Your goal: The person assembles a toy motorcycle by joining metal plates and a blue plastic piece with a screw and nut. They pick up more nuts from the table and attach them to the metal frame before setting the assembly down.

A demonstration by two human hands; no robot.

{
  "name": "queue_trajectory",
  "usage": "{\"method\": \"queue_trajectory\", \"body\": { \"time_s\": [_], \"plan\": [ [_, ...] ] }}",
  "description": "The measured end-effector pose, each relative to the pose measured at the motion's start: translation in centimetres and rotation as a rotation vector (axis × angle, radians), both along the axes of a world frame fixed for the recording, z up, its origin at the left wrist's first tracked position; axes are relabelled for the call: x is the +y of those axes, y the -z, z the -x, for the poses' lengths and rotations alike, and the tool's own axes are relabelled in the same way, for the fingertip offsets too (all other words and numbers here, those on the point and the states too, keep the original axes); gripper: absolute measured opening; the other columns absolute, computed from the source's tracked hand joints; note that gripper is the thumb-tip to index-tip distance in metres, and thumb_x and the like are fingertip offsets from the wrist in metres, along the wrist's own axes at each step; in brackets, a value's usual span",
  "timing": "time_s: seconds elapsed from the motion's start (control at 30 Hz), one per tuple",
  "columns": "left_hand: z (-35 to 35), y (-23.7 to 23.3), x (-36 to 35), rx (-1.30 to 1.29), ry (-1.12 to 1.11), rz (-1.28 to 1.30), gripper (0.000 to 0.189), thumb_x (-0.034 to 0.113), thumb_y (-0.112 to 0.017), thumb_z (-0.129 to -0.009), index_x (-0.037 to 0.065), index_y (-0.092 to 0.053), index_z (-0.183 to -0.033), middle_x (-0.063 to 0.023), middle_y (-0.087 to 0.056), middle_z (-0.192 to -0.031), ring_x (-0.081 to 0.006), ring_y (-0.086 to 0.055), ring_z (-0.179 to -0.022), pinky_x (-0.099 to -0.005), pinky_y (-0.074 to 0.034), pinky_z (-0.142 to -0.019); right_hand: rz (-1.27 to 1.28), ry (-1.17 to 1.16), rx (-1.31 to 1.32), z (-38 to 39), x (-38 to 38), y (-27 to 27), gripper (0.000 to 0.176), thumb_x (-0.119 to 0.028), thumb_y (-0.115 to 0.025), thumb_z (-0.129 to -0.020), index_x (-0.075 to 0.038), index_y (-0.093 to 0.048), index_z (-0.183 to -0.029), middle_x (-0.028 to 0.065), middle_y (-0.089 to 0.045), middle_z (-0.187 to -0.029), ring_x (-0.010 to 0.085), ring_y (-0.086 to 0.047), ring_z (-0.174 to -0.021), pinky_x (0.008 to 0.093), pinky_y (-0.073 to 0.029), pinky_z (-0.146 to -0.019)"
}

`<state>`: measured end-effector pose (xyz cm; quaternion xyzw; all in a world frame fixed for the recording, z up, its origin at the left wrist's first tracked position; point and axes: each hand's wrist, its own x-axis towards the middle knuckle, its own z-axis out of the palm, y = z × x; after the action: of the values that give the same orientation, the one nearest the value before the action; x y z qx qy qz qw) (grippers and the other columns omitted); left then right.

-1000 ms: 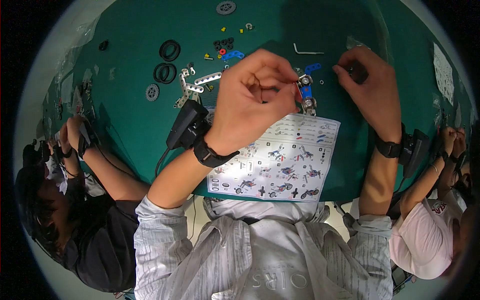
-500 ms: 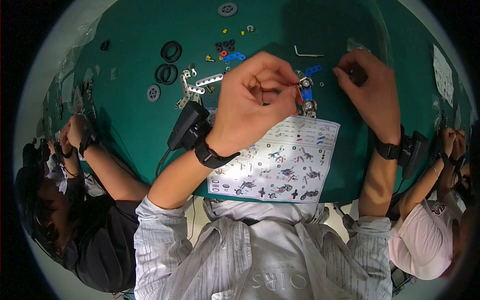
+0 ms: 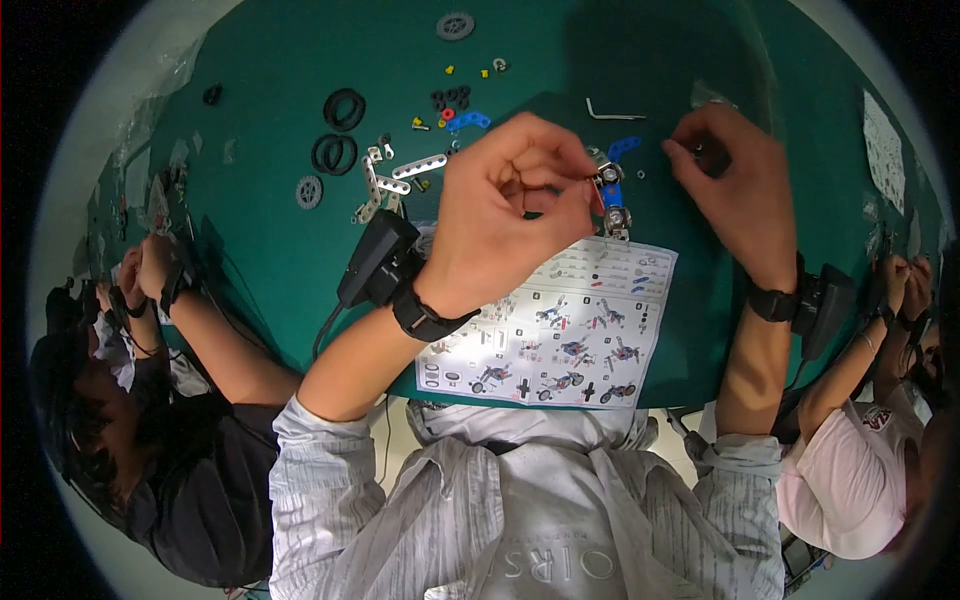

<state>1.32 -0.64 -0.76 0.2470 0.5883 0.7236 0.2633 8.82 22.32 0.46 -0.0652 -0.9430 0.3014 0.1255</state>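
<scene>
Left hand point(image 3: 520, 200): thumb and forefinger pressed together on a blue-and-metal assembly point(image 3: 613, 193), held upright above the top edge of a printed diagram sheet point(image 3: 560, 345), whose upper left the hand and wrist cover. Right hand point(image 3: 738, 165): fingers curled, thumb near forefinger, just beside the assembly; whether the tips meet or hold anything cannot be told. Counter point(image 3: 260, 110), green: hex key point(image 3: 614, 116), perforated metal strips point(image 3: 420, 167), black rings point(image 3: 327, 110), grey toothed wheel point(image 3: 455, 26).
</scene>
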Motion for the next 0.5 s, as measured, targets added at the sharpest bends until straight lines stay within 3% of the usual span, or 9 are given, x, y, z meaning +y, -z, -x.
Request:
{"method": "queue_trajectory", "body": {
  "time_s": [0.1,0.23,0.5],
  "plan": [
    [0.1,-0.2,-0.1,0.042,0.000,0.073,0.022,-0.006,-0.070,-0.085,-0.001,-0.061,-0.104,-0.0065,-0.070,-0.093,-0.0108,-0.070,-0.086,-0.0228,-0.057,-0.075,0.075,-0.029,0.044,-0.1,-0.4,-0.4,0.013,-0.011,-0.075,-0.084,-0.004,-0.067,-0.092,0.0078,-0.069,-0.082,0.0183,-0.062,-0.065,0.0297,-0.049,-0.060],
    [-0.4,-0.2,0.1,0.058,-0.044,0.071,0.023,-0.007,-0.070,-0.083,0.000,-0.062,-0.103,-0.0059,-0.072,-0.093,-0.0104,-0.070,-0.087,-0.0226,-0.057,-0.076,0.172,-0.123,0.106,-0.2,-1.3,-0.9,0.012,-0.008,-0.075,-0.085,-0.004,-0.068,-0.094,0.0057,-0.067,-0.082,0.0134,-0.059,-0.063,0.0264,-0.046,-0.057],
    [-0.5,0.1,0.3,0.150,-0.099,0.091,0.023,-0.009,-0.070,-0.081,0.001,-0.064,-0.100,-0.0047,-0.072,-0.092,-0.0100,-0.071,-0.086,-0.0231,-0.057,-0.075,0.346,-0.282,0.155,-0.2,-2.5,-0.9,0.008,-0.006,-0.071,-0.087,-0.003,-0.069,-0.095,0.0044,-0.064,-0.080,0.0128,-0.058,-0.062,0.0264,-0.044,-0.055]
  ]
}}
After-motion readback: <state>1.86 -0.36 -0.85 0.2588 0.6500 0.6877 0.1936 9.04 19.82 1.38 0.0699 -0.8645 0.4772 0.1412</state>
